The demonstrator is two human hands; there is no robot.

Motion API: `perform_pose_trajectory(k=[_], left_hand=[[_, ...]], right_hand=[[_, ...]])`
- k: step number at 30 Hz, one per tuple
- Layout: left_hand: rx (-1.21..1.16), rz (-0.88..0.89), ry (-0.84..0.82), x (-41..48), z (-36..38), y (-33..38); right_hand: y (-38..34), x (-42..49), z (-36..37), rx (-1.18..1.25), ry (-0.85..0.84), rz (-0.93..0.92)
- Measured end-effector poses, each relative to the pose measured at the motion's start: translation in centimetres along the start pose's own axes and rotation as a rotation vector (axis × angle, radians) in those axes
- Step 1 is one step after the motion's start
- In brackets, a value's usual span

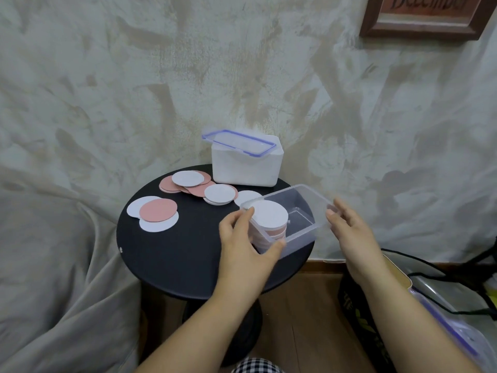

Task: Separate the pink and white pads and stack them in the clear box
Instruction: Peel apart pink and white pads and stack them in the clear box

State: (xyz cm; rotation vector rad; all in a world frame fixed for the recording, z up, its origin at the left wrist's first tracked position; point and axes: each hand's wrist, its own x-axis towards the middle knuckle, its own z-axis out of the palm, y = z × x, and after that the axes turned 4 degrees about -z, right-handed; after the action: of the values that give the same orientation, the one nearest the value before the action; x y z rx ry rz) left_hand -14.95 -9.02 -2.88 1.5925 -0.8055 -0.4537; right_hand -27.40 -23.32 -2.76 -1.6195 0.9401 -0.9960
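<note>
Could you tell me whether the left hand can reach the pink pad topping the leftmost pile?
Probably yes: the pink pad lies uncovered with nothing between it and the left hand, which must first release the clear box.

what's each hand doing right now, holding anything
left hand: grips the near end of the clear box, thumb and fingers curled round it.
right hand: open, fingers straight at the box's other end, holding nothing.
</note>
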Motion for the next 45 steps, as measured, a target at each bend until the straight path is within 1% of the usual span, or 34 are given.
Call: perform_pose_trajectory(k=[4, 7, 10, 12, 14, 16, 20, 23, 25, 28, 30, 33, 35, 40, 42, 45], left_hand=[[-0.021, -0.017, -0.05, 0.3, -1.6, 0.1], [0.005, -0.026, -0.012, 0.2, -2.2, -0.1], [0.044, -0.04, 0.058, -0.7, -2.1, 0.0], [0.034, -0.032, 0.082, -1.5, -2.0, -0.1], [0.003, -0.018, 0.049, -2.1, -1.9, 0.0], [-0.018, -0.01, 0.003, -2.4, -1.9, 0.2], [-0.02, -0.023, -0.068, -1.9, -2.2, 0.1], [-0.014, -0.049, -0.138, -1.0, -2.4, 0.2], [0.014, -0.077, -0.103, -0.8, -2.4, 0.3], [0.024, -0.093, -0.038, -1.3, -2.3, 0.3], [-0.013, -0.096, -0.088, -2.1, -2.0, 0.4], [-0.057, -0.153, -0.206, -2.9, -1.5, 0.6], [-0.044, -0.176, -0.277, -2.8, -1.3, 0.7], [-0.036, -0.147, -0.394, -0.3, -1.3, 1.1], [-0.044, -0.122, -0.405, 0.2, -1.1, 1.0], [0.025, -0.052, -0.337, -0.1, -0.8, 0.6]], right_hand=[[0.7, -2.2, -1.0, 0.091, 0.057, 0.0], [0.2, -2.4, -1.1, 0.133, 0.084, 0.012], [-0.4, -2.1, -0.8, 0.143, -0.014, 0.022], [-0.5, -2.3, -0.6, 0.077, -0.088, 0.025], [-0.5, -2.8, -0.6, 0.005, -0.115, 0.007], [-0.6, -3.8, -0.7, -0.002, -0.106, -0.011], [-0.4, -6.3, -1.2, -0.062, -0.042, -0.065], [-0.1, -6.3, -1.8, -0.049, 0.028, -0.083], [-0.3, -5.5, -1.9, -0.033, 0.029, -0.068], [-0.7, -4.0, -1.7, 0.001, -0.074, -0.036], [-0.8, -3.5, -1.5, 0.042, -0.124, -0.019], [-0.5, -4.0, -1.5, 0.031, -0.148, -0.027], [-0.2, -5.0, -1.6, 0.02, -0.145, -0.056], [0.2, -6.9, -1.9, -0.005, -0.092, -0.099], [0.4, -6.8, -1.6, -0.034, -0.076, -0.109], [0.7, -6.1, -1.0, -0.101, -0.057, -0.154]])
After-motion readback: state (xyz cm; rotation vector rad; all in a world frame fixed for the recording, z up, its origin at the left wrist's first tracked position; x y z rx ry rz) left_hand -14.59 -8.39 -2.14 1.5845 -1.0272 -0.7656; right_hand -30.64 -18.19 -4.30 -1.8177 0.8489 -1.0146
